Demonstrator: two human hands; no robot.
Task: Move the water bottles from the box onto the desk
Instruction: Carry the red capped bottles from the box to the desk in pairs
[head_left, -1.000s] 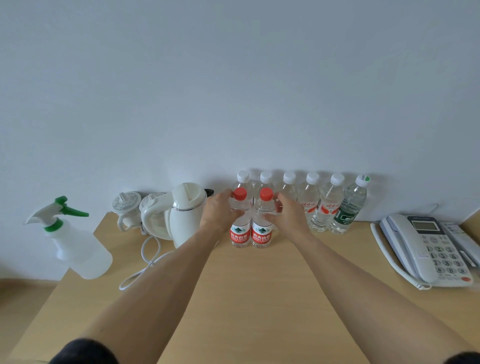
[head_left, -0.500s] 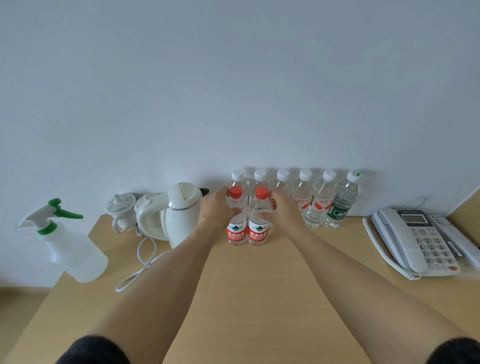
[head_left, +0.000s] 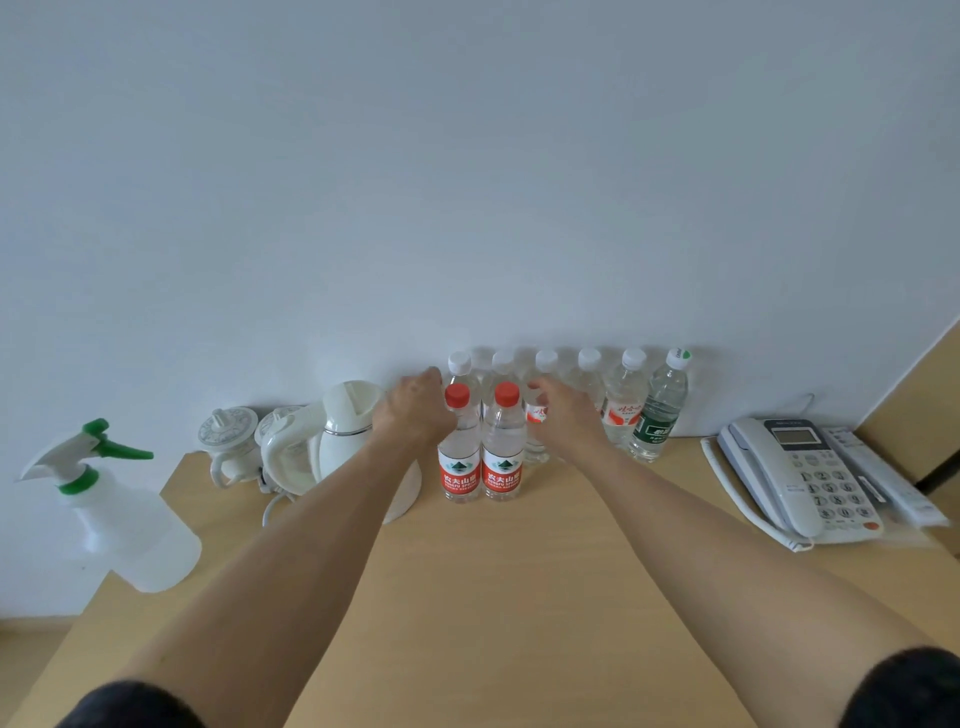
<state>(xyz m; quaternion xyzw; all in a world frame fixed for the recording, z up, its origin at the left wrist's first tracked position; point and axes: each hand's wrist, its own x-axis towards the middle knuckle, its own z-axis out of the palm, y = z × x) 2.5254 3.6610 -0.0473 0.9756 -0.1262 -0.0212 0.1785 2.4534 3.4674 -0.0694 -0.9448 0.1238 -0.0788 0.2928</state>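
Nearest, both bare forearms reach out over the pale wooden desk (head_left: 519, 597). Two clear plastic water bottles with red caps and red labels (head_left: 482, 447) stand upright there, side by side between the hands. The left hand (head_left: 415, 410) lies against the left bottle's shoulder, the right hand (head_left: 563, 415) just beside the right one; whether their fingers grip or have let go, I cannot tell. Beyond the fingertips, six white-capped clear bottles (head_left: 571, 400) line the wall (the box is out of view), so how many remain is unknowable.
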